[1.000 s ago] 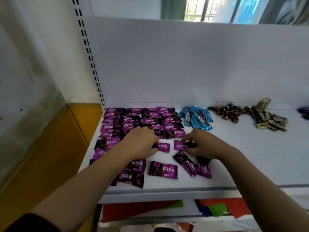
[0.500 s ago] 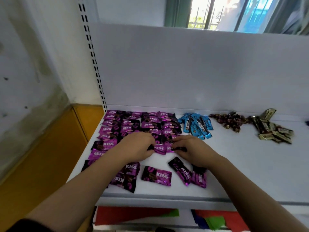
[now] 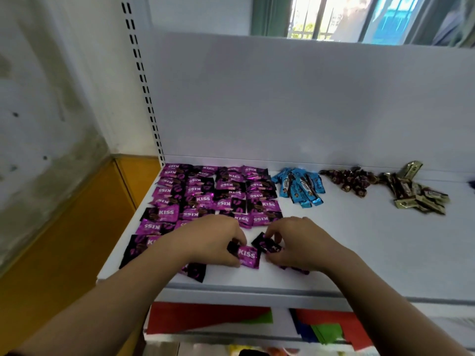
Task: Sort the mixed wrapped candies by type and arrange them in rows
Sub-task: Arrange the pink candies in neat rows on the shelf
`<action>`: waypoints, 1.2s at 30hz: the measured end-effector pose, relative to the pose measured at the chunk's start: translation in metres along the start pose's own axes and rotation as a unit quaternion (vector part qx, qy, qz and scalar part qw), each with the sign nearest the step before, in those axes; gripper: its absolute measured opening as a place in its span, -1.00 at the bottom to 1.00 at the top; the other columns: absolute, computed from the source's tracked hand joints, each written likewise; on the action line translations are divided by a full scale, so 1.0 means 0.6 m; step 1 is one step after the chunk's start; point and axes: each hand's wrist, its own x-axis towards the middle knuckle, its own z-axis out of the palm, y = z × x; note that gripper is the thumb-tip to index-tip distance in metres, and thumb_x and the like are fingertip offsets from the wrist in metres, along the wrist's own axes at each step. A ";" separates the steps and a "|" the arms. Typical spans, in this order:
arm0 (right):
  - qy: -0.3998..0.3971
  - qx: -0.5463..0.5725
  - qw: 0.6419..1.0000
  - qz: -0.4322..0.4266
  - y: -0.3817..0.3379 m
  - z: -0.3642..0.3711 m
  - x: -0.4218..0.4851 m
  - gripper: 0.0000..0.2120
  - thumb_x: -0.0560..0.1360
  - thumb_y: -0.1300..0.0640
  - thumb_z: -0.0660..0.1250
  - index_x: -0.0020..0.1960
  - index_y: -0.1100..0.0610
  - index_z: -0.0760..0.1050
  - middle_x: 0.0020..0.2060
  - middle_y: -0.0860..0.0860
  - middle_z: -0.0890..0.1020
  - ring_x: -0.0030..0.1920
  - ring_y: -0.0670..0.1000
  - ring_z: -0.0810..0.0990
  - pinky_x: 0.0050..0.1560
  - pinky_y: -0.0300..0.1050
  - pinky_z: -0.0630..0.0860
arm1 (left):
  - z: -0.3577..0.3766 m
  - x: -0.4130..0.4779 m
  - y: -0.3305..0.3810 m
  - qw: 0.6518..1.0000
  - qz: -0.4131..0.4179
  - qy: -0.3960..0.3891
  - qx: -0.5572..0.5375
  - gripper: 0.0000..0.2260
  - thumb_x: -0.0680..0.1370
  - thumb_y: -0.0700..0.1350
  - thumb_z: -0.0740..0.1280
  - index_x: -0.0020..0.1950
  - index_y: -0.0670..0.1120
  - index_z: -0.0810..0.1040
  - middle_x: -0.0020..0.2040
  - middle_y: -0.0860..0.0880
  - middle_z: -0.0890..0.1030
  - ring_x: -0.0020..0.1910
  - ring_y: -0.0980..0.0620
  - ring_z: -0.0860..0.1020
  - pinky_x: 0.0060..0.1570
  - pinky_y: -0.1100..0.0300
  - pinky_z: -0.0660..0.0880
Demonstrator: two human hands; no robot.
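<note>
Head: left hand (image 3: pixel 213 240) pinches KISS candy (image 3: pixel 248 255), right hand (image 3: pixel 300 242) dark candy (image 3: pixel 266 244).

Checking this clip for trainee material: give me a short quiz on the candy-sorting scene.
1. True or false: the right hand pinches a blue-wrapped candy.
2. What does the left hand pinch? A: a purple KISS candy; B: a gold candy; C: nothing.
3. Which pile lies between the blue candies and the gold candies?
Key: 1 false, it holds a dark purple candy; 2 A; 3 the brown twisted candies.
</note>
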 end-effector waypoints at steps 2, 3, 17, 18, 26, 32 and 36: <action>0.016 0.018 1.000 0.006 -0.005 0.001 0.006 -0.63 0.43 -0.15 0.37 0.20 -0.09 0.52 0.04 -0.10 0.61 0.00 -0.06 0.54 0.05 -0.10 0.48 | 0.003 0.003 0.002 1.000 -0.015 0.015 0.010 -0.57 0.51 0.12 0.39 0.33 0.00 0.53 0.12 0.09 0.47 0.07 0.07 0.47 0.11 0.07 0.49; 0.023 0.025 0.999 0.011 -0.007 0.001 0.008 -0.65 0.43 -0.12 0.38 0.19 -0.08 0.53 0.04 -0.09 0.62 0.01 -0.06 0.55 0.07 -0.09 0.49 | 0.004 0.005 0.003 0.999 -0.021 0.024 0.018 -0.58 0.52 0.11 0.37 0.34 -0.01 0.52 0.10 0.08 0.44 0.08 0.06 0.45 0.10 0.07 0.48; 0.064 0.188 0.979 0.058 0.006 0.005 0.003 -0.65 0.44 0.07 0.43 0.21 -0.01 0.50 0.07 -0.09 0.58 0.01 -0.11 0.54 0.02 -0.26 0.51 | 0.016 0.013 -0.019 0.991 -0.063 0.114 0.015 -0.68 0.53 0.11 0.34 0.25 0.04 0.53 0.14 0.07 0.53 0.12 0.07 0.46 0.12 0.07 0.48; 0.070 0.237 0.968 0.049 0.006 0.007 0.004 -0.68 0.44 0.08 0.44 0.17 -0.01 0.51 0.04 -0.10 0.59 -0.01 -0.13 0.55 0.02 -0.26 0.53 | 0.017 0.014 -0.019 0.991 -0.064 0.114 0.013 -0.68 0.53 0.12 0.34 0.25 0.05 0.53 0.14 0.08 0.52 0.13 0.07 0.46 0.12 0.08 0.48; 0.073 0.096 0.992 -0.022 0.028 0.012 0.009 -0.69 0.44 0.08 0.40 0.17 -0.08 0.55 0.07 -0.14 0.53 0.07 -0.14 0.48 0.17 -0.19 0.45 | 0.015 0.011 -0.024 0.992 -0.068 0.109 0.003 -0.64 0.54 0.09 0.34 0.31 0.03 0.51 0.20 0.08 0.48 0.18 0.09 0.43 0.16 0.14 0.43; 0.072 0.104 0.990 -0.062 0.037 0.022 0.012 -0.70 0.50 0.10 0.36 0.22 -0.06 0.57 0.16 -0.13 0.57 0.14 -0.14 0.50 0.24 -0.21 0.43 | 0.018 0.010 -0.027 0.991 -0.068 0.115 0.009 -0.62 0.53 0.12 0.34 0.31 0.03 0.51 0.16 0.08 0.47 0.16 0.10 0.41 0.15 0.13 0.44; 0.138 0.223 0.965 -0.023 0.068 -0.001 -0.004 -0.73 0.50 0.23 0.31 0.12 -0.05 0.60 0.15 -0.14 0.58 0.17 -0.17 0.51 0.29 -0.17 0.41 | 0.007 0.017 -0.001 0.989 -0.046 0.139 -0.003 -0.63 0.54 0.15 0.32 0.29 0.04 0.52 0.13 0.08 0.48 0.13 0.11 0.42 0.14 0.15 0.43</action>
